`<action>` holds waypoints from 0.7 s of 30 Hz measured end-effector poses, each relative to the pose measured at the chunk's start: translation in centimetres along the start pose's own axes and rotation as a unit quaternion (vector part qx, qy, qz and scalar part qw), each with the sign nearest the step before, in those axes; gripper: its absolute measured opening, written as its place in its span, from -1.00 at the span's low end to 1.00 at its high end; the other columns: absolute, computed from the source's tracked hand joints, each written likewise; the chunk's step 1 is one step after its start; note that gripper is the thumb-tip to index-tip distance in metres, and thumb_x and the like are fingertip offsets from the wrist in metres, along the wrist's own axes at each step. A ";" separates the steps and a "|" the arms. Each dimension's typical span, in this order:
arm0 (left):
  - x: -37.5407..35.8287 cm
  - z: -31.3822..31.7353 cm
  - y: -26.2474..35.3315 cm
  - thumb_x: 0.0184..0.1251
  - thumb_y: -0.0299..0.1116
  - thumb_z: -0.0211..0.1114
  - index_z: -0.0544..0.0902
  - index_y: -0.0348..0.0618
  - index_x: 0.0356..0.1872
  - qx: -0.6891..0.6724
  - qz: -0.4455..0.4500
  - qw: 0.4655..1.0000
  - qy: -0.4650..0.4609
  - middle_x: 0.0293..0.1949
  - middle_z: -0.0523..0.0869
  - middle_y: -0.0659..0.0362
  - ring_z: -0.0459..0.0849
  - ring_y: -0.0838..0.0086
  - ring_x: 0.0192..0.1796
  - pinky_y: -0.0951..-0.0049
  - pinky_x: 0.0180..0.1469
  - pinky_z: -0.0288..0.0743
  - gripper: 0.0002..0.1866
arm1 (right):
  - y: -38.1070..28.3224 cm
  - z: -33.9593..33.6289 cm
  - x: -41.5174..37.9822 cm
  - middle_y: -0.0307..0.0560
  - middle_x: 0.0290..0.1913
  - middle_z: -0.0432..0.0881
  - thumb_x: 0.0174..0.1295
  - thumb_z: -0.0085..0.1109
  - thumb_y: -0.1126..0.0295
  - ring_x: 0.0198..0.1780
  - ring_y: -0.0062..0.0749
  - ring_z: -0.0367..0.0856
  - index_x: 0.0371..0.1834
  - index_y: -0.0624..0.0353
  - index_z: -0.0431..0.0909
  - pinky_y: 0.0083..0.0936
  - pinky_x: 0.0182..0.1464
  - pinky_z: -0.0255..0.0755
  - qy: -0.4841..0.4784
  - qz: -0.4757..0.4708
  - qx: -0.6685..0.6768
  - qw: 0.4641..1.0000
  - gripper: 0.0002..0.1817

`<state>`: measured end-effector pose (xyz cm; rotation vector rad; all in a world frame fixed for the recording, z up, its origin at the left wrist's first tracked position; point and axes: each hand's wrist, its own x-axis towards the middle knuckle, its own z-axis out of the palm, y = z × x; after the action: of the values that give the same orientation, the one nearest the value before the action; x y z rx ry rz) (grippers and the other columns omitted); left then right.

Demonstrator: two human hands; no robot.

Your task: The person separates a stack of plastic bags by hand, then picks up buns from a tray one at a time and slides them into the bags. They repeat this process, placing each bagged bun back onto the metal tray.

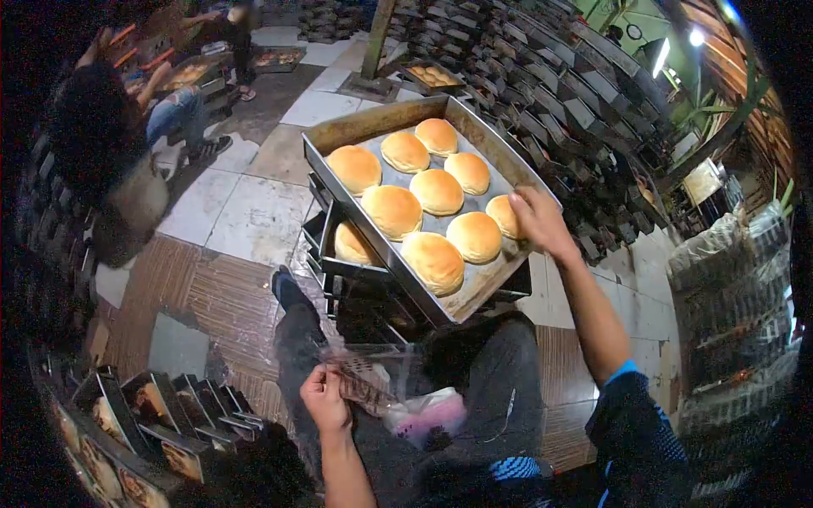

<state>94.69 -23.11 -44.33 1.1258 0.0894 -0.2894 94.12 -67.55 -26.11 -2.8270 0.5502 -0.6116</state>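
A metal baking tray (324,153) with raised sides sits tilted on a stack of trays in front of me. Several round golden buns (437,192) lie in it on a pale lining. At the tray's right side my right hand (544,225) grips a bun (505,216), its fingers bent over the bun's edge. Low over my lap, my left hand (327,398) pinches a clear plastic bag (368,377) with dark print. A pink and white bundle of plastic (428,415) rests on my lap beside it.
Another tray (351,264) with a bun shows under the top one. Upturned trays (161,406) stand at lower left. Behind, many stacked trays (542,93) line the wall near a post (378,38). Another person (110,127) sits at upper left.
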 end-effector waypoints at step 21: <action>-2.2 0.9 1.6 0.47 -0.31 0.23 0.65 -0.24 -0.30 -0.074 -0.037 0.996 -0.019 -0.49 0.59 0.34 0.44 0.67 -0.55 0.58 -0.51 0.34 -0.79 | 8.1 -4.3 -2.0 0.09 0.09 0.60 0.46 -0.19 0.12 0.16 -0.09 0.58 0.10 0.24 0.50 -0.04 0.32 0.36 0.005 0.266 0.736 0.622 -0.56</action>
<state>92.98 -22.93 -42.11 0.9699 0.1170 -0.3645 88.01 -74.62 -25.17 -1.0050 0.4639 -0.5204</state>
